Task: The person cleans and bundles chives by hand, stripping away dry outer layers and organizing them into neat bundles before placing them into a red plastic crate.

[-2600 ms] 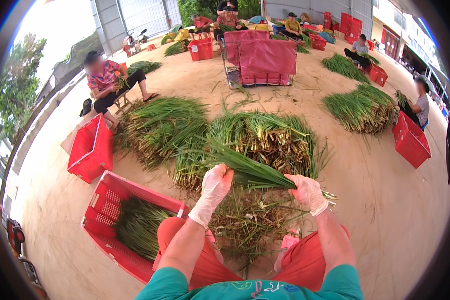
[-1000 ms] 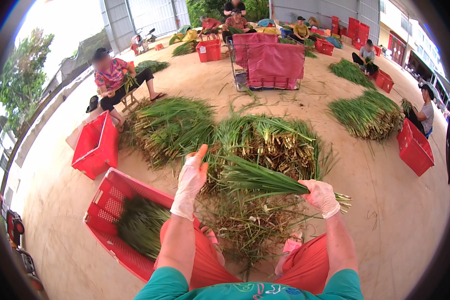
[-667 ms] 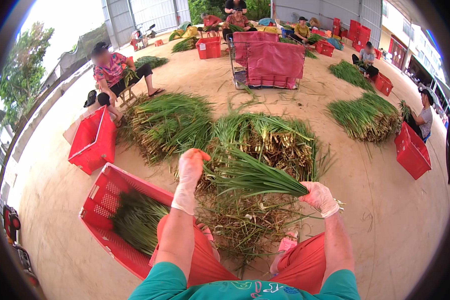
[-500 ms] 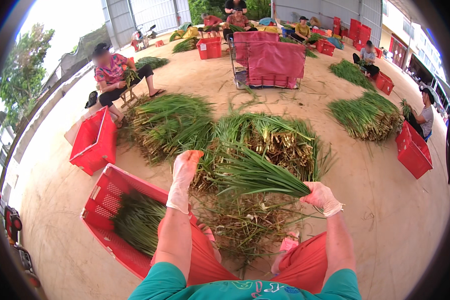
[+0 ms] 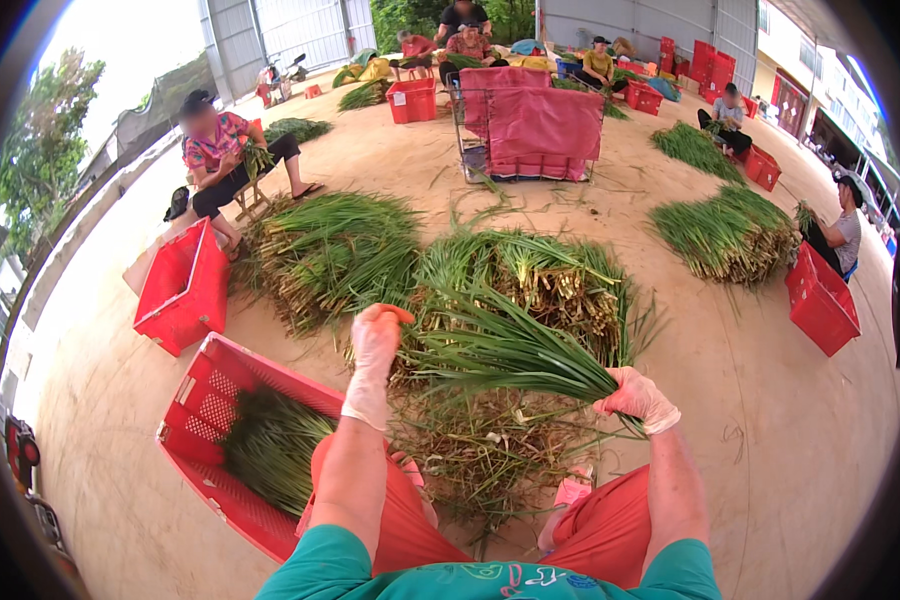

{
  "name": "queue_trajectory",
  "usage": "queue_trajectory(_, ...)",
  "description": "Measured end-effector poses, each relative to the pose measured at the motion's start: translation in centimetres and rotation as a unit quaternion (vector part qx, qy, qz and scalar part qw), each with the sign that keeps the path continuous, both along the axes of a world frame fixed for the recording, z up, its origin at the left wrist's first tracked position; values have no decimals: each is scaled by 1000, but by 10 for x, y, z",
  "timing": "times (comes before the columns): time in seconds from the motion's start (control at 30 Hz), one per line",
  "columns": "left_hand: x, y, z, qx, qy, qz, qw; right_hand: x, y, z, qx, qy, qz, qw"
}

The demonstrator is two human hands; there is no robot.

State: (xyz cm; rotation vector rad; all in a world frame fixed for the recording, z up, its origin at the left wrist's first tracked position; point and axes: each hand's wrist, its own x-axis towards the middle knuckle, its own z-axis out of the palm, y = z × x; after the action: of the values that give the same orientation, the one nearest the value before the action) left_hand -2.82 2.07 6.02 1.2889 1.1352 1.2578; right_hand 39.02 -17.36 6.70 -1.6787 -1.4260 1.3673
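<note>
In my gloved right hand [image 5: 638,400] I grip a bunch of long-leaved chives [image 5: 530,352] near one end, its green leaves fanning out to the left. My gloved left hand [image 5: 376,338] is raised left of the bunch, apart from it. Its fingers are curled, with an orange tip pointing right; whether anything small is pinched there is hidden. Beyond both hands lies a heap of chives [image 5: 560,285] with pale, brownish stalk ends. Between my feet is a litter of dry trimmings [image 5: 490,455].
By my left leg stands a red crate [image 5: 192,425] with chives [image 5: 270,440] in it. Another red crate [image 5: 182,290] is farther left, by a seated person [image 5: 220,150]. More heaps [image 5: 335,245] lie around, and a cart with red covers [image 5: 540,130] stands ahead.
My view has shifted slightly. The chives' leaves have swung a little downward and left, still in my right hand. My left hand stays raised and curled.
</note>
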Motion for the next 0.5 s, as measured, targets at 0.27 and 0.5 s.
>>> queue_trajectory(0.27, -7, -8, -11, 126, 284, 15, 950, -6, -2, 19, 11, -13, -8, 1000)
queue_trajectory(0.5, 21, 14, -73, 239, 269, -106, 927, -4, 0, 10, 14, 24, 6, 1000)
